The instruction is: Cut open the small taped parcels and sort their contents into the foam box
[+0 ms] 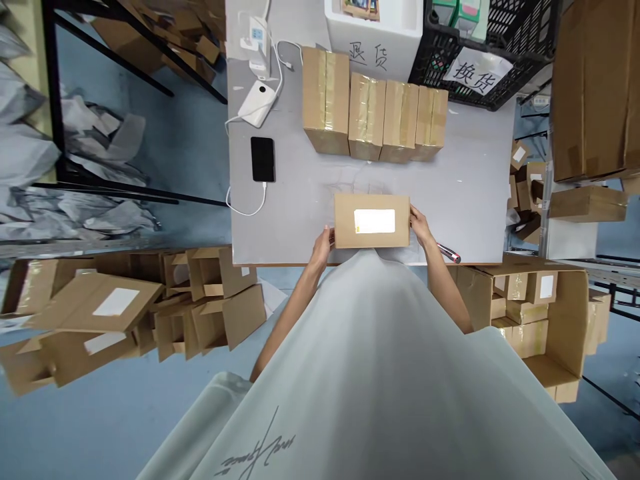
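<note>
A brown cardboard box (345,223) with a white label on its upper face is between my two hands at the table's near edge. My left hand (323,247) grips its left end, the thumb up along the side and the other fingers partly hidden behind it. At the right end, my right hand (420,225) holds the box with fingertips against its side. Just right of that hand lies a red and black utility knife (449,253). Beyond the box, several taped cardboard boxes (367,117) stand in a row.
On the table's left are a black phone (263,160), a white power bank (257,104) and a power strip (259,47) with cables. A white foam bin (375,50) and a black crate (425,60) stand at the back. Open cartons (567,327) flank the table on the floor.
</note>
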`<control>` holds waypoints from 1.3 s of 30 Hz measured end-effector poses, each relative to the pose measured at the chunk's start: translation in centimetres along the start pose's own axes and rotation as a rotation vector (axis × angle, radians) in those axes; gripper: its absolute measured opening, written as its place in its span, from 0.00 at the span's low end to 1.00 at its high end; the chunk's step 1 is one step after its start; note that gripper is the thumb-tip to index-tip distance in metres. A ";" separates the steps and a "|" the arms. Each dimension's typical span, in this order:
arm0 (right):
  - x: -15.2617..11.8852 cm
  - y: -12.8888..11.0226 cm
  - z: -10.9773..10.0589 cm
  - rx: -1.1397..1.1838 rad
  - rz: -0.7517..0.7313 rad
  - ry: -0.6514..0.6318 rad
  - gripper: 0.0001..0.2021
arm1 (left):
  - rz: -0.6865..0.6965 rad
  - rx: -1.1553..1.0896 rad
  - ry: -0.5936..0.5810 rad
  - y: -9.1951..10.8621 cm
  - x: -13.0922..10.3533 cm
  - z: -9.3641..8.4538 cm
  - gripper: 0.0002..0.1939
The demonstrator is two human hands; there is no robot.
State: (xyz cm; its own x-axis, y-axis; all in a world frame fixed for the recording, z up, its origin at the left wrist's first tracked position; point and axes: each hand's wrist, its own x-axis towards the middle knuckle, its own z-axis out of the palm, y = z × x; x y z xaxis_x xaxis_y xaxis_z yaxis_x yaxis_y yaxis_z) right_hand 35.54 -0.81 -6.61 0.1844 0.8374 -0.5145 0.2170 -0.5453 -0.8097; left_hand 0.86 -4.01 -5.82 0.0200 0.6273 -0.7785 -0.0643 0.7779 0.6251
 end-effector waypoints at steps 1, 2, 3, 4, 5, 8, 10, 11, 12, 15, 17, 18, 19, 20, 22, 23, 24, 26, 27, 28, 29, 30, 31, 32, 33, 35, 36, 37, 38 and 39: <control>-0.3 0.3 -0.2 0.038 0.030 -0.004 0.31 | 0.001 0.007 -0.007 -0.1 0.2 -0.2 0.39; -0.6 0.6 -0.4 0.079 0.066 -0.001 0.30 | -0.003 0.014 -0.012 0.0 0.5 -0.5 0.39; -0.8 0.8 -0.7 0.107 0.110 0.007 0.28 | -0.012 0.019 -0.010 0.1 1.0 -0.9 0.39; -0.8 0.8 -1.2 0.116 0.146 0.021 0.27 | -0.020 0.024 0.002 0.4 1.6 -1.2 0.39; -0.8 0.8 -1.7 0.117 0.176 0.042 0.25 | -0.023 0.028 0.023 0.9 2.3 -1.6 0.38; 0.6 0.1 -3.5 0.112 0.218 0.122 0.22 | 0.002 0.035 0.103 3.4 5.1 -3.1 0.33; 2.2 -0.9 -4.8 0.122 0.211 0.168 0.21 | 0.027 0.051 0.136 5.9 7.3 -4.1 0.29; 3.1 -1.5 -5.3 0.128 0.208 0.188 0.20 | 0.040 0.062 0.149 7.3 8.4 -4.5 0.27; 4.0 -2.2 -5.8 0.135 0.204 0.204 0.20 | 0.053 0.074 0.162 8.8 9.4 -4.9 0.25; 6.7 -4.1 -6.7 0.151 0.197 0.228 0.21 | 0.084 0.107 0.197 13.0 12.1 -5.5 0.21; 8.4 -5.3 -6.8 0.157 0.197 0.231 0.23 | 0.096 0.128 0.213 15.5 13.7 -5.6 0.21; 9.3 -5.8 -6.8 0.159 0.199 0.234 0.24 | 0.101 0.141 0.220 16.6 14.4 -5.6 0.21; 10.1 -6.2 -6.8 0.160 0.203 0.238 0.25 | 0.106 0.155 0.226 17.7 15.1 -5.5 0.22; 11.0 -6.6 -6.8 0.161 0.209 0.244 0.27 | 0.110 0.169 0.232 18.7 15.7 -5.5 0.23; 12.7 -7.3 -6.7 0.162 0.225 0.258 0.33 | 0.118 0.201 0.244 20.5 17.1 -5.4 0.29; 13.6 -7.5 -6.6 0.162 0.235 0.267 0.36 | 0.123 0.216 0.249 21.4 17.7 -5.3 0.32; 14.5 -7.7 -6.6 0.163 0.246 0.276 0.39 | 0.127 0.231 0.254 22.3 18.4 -5.3 0.35; 16.2 -8.0 -6.4 0.165 0.268 0.299 0.45 | 0.136 0.259 0.256 23.8 19.8 -5.2 0.41; 17.0 -8.1 -6.3 0.165 0.277 0.313 0.48 | 0.140 0.271 0.252 24.5 20.5 -5.2 0.43; 17.8 -8.1 -6.2 0.166 0.284 0.327 0.50 | 0.143 0.283 0.245 25.1 21.1 -5.1 0.44; 18.6 -8.1 -6.1 0.167 0.288 0.341 0.51 | 0.146 0.294 0.235 25.5 21.7 -5.0 0.45; 19.4 -8.0 -5.9 0.168 0.287 0.352 0.52 | 0.148 0.304 0.222 25.9 22.3 -4.9 0.46; 20.1 -8.0 -5.7 0.172 0.283 0.360 0.51 | 0.150 0.314 0.206 26.1 22.7 -4.8 0.46; 20.7 -7.9 -5.5 0.178 0.275 0.363 0.49 | 0.151 0.325 0.189 26.3 23.1 -4.6 0.46; 21.3 -7.8 -5.3 0.187 0.265 0.363 0.46 | 0.153 0.337 0.174 26.3 23.4 -4.5 0.46; 22.1 -7.6 -4.9 0.214 0.240 0.360 0.40 | 0.160 0.360 0.155 26.2 23.6 -4.4 0.44; 22.4 -7.4 -4.7 0.230 0.225 0.359 0.37 | 0.164 0.371 0.151 26.0 23.6 -4.5 0.43; 22.5 -7.2 -4.6 0.246 0.210 0.360 0.36 | 0.168 0.382 0.151 25.8 23.6 -4.6 0.43; 22.5 -6.9 -4.6 0.261 0.195 0.362 0.35 | 0.172 0.392 0.151 25.6 23.4 -4.8 0.42; 22.4 -6.5 -4.7 0.276 0.182 0.366 0.34 | 0.174 0.400 0.152 25.3 23.3 -4.9 0.43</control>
State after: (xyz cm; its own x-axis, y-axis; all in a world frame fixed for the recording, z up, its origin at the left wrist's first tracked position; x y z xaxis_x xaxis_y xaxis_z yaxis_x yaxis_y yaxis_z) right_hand 42.79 21.35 -11.54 0.5314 0.6345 -0.5613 -0.1024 -0.6096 -0.7861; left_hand -5.20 30.11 -8.39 -0.1054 0.7605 -0.6407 0.3372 0.6334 0.6965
